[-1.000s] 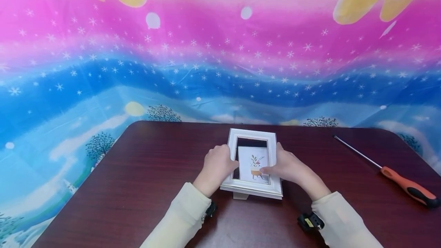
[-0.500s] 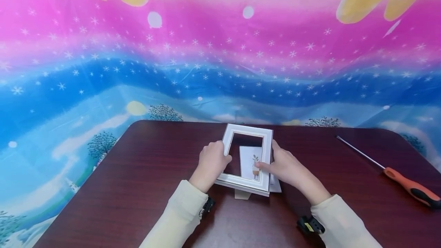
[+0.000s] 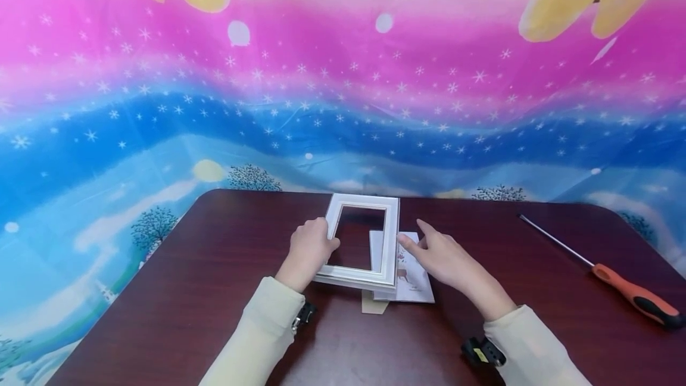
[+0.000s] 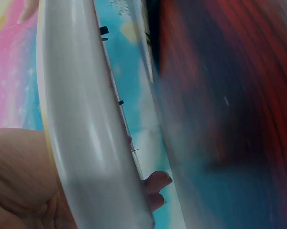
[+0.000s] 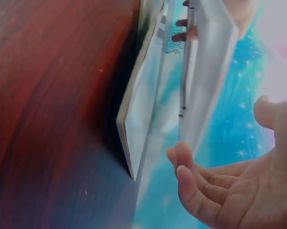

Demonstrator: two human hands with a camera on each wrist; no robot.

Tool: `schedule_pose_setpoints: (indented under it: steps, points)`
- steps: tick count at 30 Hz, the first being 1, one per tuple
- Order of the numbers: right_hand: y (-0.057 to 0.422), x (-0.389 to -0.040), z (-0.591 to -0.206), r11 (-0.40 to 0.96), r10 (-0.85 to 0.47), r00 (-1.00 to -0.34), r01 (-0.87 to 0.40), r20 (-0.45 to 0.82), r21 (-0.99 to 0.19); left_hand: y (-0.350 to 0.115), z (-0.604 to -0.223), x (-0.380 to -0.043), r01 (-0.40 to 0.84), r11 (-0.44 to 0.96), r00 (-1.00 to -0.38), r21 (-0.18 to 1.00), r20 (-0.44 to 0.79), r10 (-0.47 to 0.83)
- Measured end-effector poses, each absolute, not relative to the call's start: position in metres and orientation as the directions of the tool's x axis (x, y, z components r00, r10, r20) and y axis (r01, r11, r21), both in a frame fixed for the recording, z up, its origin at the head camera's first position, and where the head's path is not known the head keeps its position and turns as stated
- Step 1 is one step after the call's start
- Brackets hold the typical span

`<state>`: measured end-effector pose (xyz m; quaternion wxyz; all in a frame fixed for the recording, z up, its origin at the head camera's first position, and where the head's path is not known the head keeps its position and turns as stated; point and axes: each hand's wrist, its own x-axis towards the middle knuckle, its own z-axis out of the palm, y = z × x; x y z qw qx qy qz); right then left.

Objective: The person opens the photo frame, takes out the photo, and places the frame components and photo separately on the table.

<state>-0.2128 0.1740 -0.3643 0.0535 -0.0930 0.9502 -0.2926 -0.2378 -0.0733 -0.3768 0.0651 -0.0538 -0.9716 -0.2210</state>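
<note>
In the head view my left hand (image 3: 309,249) grips the left side of an empty white picture frame (image 3: 367,200), raised above the table and slightly tilted. Its thumb lies on the front; in the left wrist view the fingertips (image 4: 158,181) show behind the border. Below lies a backing board with a white picture card (image 3: 417,282) on it, partly covered by the frame; a tan flap (image 3: 374,304) sticks out underneath. My right hand (image 3: 450,258), fingers spread, hovers beside the frame's right edge, apart from it in the head view. Small dark tabs line the frame's rear edge (image 5: 182,113).
An orange-and-black handled screwdriver (image 3: 624,283) lies on the right of the dark red wooden table (image 3: 225,255). A colourful snowflake-printed cloth (image 3: 343,76) hangs behind the table's far edge.
The frame has lifted off the board and shifted left with my left hand. My right hand has let go of its right side. More of the picture card now shows on the right.
</note>
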Motion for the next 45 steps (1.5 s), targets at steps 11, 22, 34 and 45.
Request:
schedule_pose_setpoints:
  steps: [11, 22, 34, 45]
  points:
    - [0.178, -0.212, -0.36, 0.807, -0.231, -0.973, -0.181, -0.019, -0.562, -0.108, -0.376, -0.239, 0.141, 0.922, -0.985, 0.361, 0.147, 0.093]
    - [0.181, -0.212, -0.358, 0.812, -0.223, -0.975, -0.181, -0.008, -0.555, -0.159, -0.374, -0.239, 0.079, 0.956, -0.994, 0.284, 0.096, 0.053]
    - [0.183, -0.211, -0.361, 0.815, -0.22, -0.976, -0.183, -0.001, -0.55, -0.203, -0.372, -0.236, 0.041, 0.957, -0.998, 0.287, 0.067, 0.023]
    - [0.184, -0.212, -0.361, 0.817, -0.223, -0.975, -0.187, 0.001, -0.545, -0.231, -0.381, -0.233, 0.019, 0.964, -0.993, 0.267, 0.113, -0.012]
